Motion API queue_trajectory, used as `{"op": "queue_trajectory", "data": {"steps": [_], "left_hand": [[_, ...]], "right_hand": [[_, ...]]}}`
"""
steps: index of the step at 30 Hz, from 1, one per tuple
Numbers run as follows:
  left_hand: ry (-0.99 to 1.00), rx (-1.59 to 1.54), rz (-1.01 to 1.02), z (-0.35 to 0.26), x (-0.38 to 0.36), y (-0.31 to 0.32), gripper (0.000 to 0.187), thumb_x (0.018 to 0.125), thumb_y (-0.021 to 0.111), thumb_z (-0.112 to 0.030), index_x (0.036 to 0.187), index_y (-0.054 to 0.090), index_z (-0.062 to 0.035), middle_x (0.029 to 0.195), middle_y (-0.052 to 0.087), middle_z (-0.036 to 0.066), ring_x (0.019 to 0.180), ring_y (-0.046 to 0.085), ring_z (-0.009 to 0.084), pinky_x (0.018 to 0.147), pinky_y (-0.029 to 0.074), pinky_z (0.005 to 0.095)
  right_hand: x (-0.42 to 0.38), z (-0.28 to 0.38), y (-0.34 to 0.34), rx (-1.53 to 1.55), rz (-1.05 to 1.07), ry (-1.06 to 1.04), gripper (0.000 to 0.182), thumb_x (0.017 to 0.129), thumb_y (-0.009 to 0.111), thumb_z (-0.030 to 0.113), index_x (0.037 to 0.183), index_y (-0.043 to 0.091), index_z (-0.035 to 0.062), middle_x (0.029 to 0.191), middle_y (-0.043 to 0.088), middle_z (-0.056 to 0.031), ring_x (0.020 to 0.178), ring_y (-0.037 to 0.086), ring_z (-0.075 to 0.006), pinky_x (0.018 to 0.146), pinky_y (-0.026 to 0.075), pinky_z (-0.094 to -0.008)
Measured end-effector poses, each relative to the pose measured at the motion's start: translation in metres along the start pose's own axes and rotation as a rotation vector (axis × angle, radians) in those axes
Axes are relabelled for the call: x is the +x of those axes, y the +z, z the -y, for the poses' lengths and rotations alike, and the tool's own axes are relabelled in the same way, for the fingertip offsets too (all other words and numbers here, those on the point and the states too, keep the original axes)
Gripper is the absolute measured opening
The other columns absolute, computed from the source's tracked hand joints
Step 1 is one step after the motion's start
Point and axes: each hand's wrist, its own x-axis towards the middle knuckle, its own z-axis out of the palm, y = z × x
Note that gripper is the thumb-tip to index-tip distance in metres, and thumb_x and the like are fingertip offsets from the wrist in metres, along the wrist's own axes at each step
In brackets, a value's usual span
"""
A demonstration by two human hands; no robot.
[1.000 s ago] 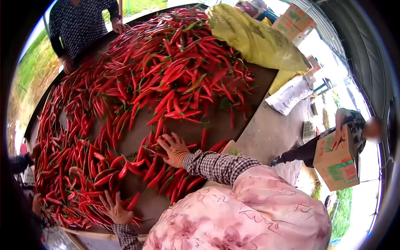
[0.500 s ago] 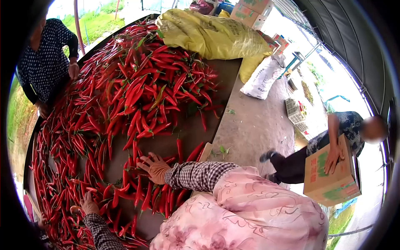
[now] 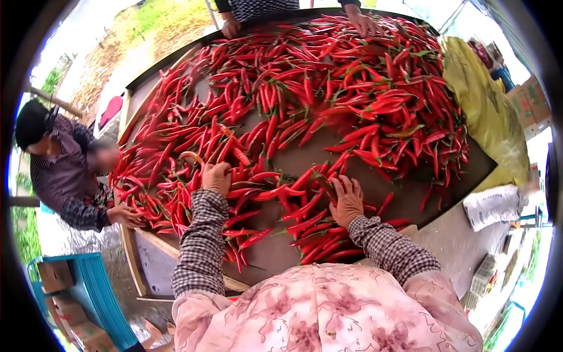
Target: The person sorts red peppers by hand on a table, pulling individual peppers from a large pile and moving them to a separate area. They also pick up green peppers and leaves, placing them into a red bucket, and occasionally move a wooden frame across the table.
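Observation:
Red chili peppers [image 3: 384, 105] lie heaped and scattered over a dark table [image 3: 293, 155]. Left of centre, my left hand [image 3: 217, 179] is closed low among them, its fingers curled; what they hold is hidden. A curved orange-brown pepper [image 3: 192, 156] lies against its fingertips. Further right, my right hand [image 3: 347, 201] rests palm down with its fingers apart, at the edge of a loose row of peppers. A dark brownish pepper [image 3: 325, 184] is just beside its fingertips.
Across the table, a co-worker's hands [image 3: 363, 23] touch the peppers. Another person [image 3: 64, 158] at the left, with a child close by, reaches onto the table edge. A yellow sack [image 3: 484, 105] and a white sack [image 3: 492, 206] are at the right; blue crates [image 3: 97, 293] stand lower left.
The view has turned left, bringing the person at the left into sight and the box carrier out. My right hand still has its fingers apart; my left hand's fingers now look more curled.

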Motion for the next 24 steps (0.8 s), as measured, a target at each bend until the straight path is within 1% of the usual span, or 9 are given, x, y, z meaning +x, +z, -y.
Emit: {"op": "queue_trajectory", "data": {"steps": [4,7,9,10,14,16,21,23,24], "left_hand": [[0.178,0.244,-0.024,-0.018,0.012,-0.002,0.037,0.074,0.053,-0.004,0.108,0.059,-0.0169,0.109,0.06,0.005,0.097,0.052,0.0291,0.087,0.04,0.0423],[0.219,0.252,0.386,-0.031,0.031,-0.008,0.046,0.079,0.047,-0.005,0.122,0.052,-0.0214,0.137,0.039,0.007,0.113,0.047,0.0276,0.097,0.034,0.0439],[0.139,0.23,0.638,-0.027,0.045,0.003,0.038,0.088,0.04,-0.014,0.123,0.052,-0.0238,0.135,0.042,0.004,0.118,0.047,0.0275,0.099,0.034,0.0453],[0.131,0.226,0.665,-0.028,0.051,0.003,0.042,0.08,0.052,-0.008,0.121,0.054,-0.0189,0.131,0.044,0.006,0.117,0.047,0.0277,0.098,0.037,0.0417],[-0.003,0.32,0.846,-0.041,0.057,-0.002,0.034,0.08,0.059,-0.029,0.114,0.061,-0.0245,0.128,0.048,0.008,0.113,0.051,0.0319,0.094,0.043,0.0417],[-0.193,0.214,0.788,-0.04,0.059,0.013,0.038,0.084,0.053,-0.029,0.122,0.054,-0.0277,0.13,0.046,0.009,0.117,0.049,0.0322,0.096,0.041,0.046],[0.192,0.085,0.348,-0.051,0.027,-0.018,0.028,0.08,0.052,-0.009,0.108,0.051,-0.0078,0.102,0.056,0.014,0.089,0.06,0.0321,0.076,0.05,0.0416],[0.248,0.111,0.104,-0.052,0.022,-0.026,0.033,0.078,0.054,-0.007,0.11,0.049,-0.0067,0.097,0.056,0.011,0.091,0.058,0.0303,0.081,0.048,0.0392],[0.226,0.02,0.067,-0.053,0.021,-0.036,0.04,0.077,0.054,-0.004,0.116,0.046,-0.0056,0.112,0.052,0.015,0.104,0.053,0.0323,0.086,0.046,0.0381]], "right_hand": [[0.001,0.003,-0.004,0.019,0.024,-0.002,0.074,0.07,0.069,0.02,0.133,0.032,0.0172,0.137,0.025,-0.0107,0.125,0.023,-0.0393,0.102,0.026,-0.0533],[0.003,0.003,-0.003,-0.012,0.067,0.026,0.072,0.072,0.069,0.024,0.134,0.031,0.0211,0.138,0.024,-0.0088,0.126,0.022,-0.0396,0.101,0.028,-0.0543],[0.002,0.001,0.001,0.002,0.02,0.01,0.073,0.07,0.069,0.023,0.132,0.032,0.0205,0.138,0.025,-0.0088,0.126,0.023,-0.0388,0.102,0.026,-0.054],[0.002,0.0,0.003,0.014,-0.009,-0.009,0.073,0.069,0.069,0.022,0.132,0.033,0.0204,0.138,0.026,-0.0088,0.126,0.023,-0.0386,0.102,0.025,-0.0538],[0.003,-0.002,0.005,0.008,-0.082,-0.072,0.07,0.068,0.068,0.019,0.131,0.036,0.0143,0.134,0.032,-0.0117,0.125,0.026,-0.0371,0.105,0.024,-0.0471],[0.006,0.003,0.002,0.013,-0.088,-0.103,0.07,0.066,0.067,0.014,0.13,0.037,0.0118,0.132,0.036,-0.0128,0.122,0.03,-0.036,0.105,0.025,-0.0452],[0.005,0.0,0.008,0.023,-0.107,-0.131,0.072,0.065,0.067,0.007,0.13,0.036,0.0118,0.131,0.036,-0.012,0.122,0.032,-0.0344,0.105,0.026,-0.0461],[0.005,0.004,0.007,0.01,-0.078,-0.122,0.072,0.066,0.066,0.006,0.131,0.036,0.012,0.132,0.035,-0.0112,0.123,0.031,-0.0341,0.105,0.025,-0.0462],[0.004,0.004,0.007,-0.025,-0.058,-0.065,0.071,0.067,0.066,0.006,0.131,0.035,0.0121,0.133,0.034,-0.0105,0.123,0.031,-0.0339,0.105,0.025,-0.0464]]}}
